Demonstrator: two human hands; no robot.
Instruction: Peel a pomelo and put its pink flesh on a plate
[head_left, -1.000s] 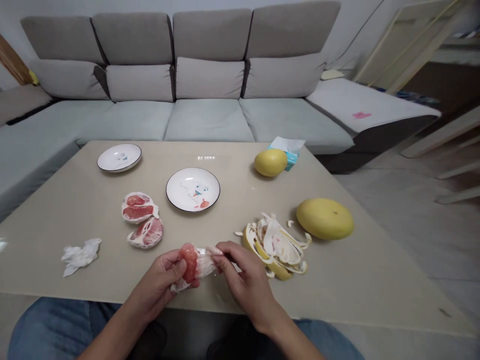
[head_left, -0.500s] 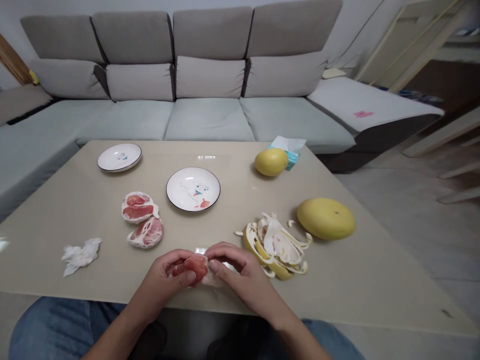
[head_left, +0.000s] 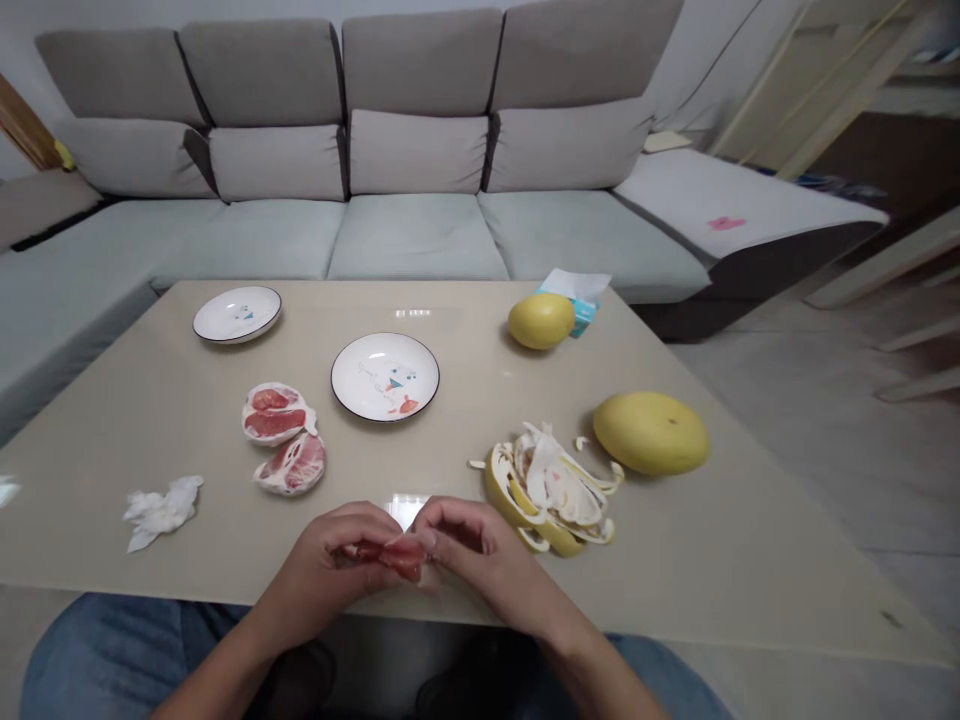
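Between my hands, near the table's front edge, is a red pomelo segment (head_left: 406, 557). My left hand (head_left: 324, 568) is closed around its left part, which the fingers partly hide. My right hand (head_left: 484, 562) pinches the segment's right end between thumb and fingertips. Whether a piece of membrane is in that pinch I cannot make out. Beyond my left hand lie peeled pomelo chunks (head_left: 277, 425) with red flesh and white membrane. A heap of yellow and white pomelo peel (head_left: 551, 495) sits just past my right hand.
A white plate (head_left: 352, 380) stands mid-table, another plate (head_left: 217, 315) at the back left. Crumpled tissue (head_left: 165, 510) lies on the left. Two whole yellow pomelos, one farther (head_left: 541, 321) and one nearer (head_left: 651, 433), are on the right, with a blue tissue pack (head_left: 585, 312) behind.
The segment has turned and shifted slightly right and down, with less of its red face showing. My right fingers have moved onto its end; both hands are closer together.
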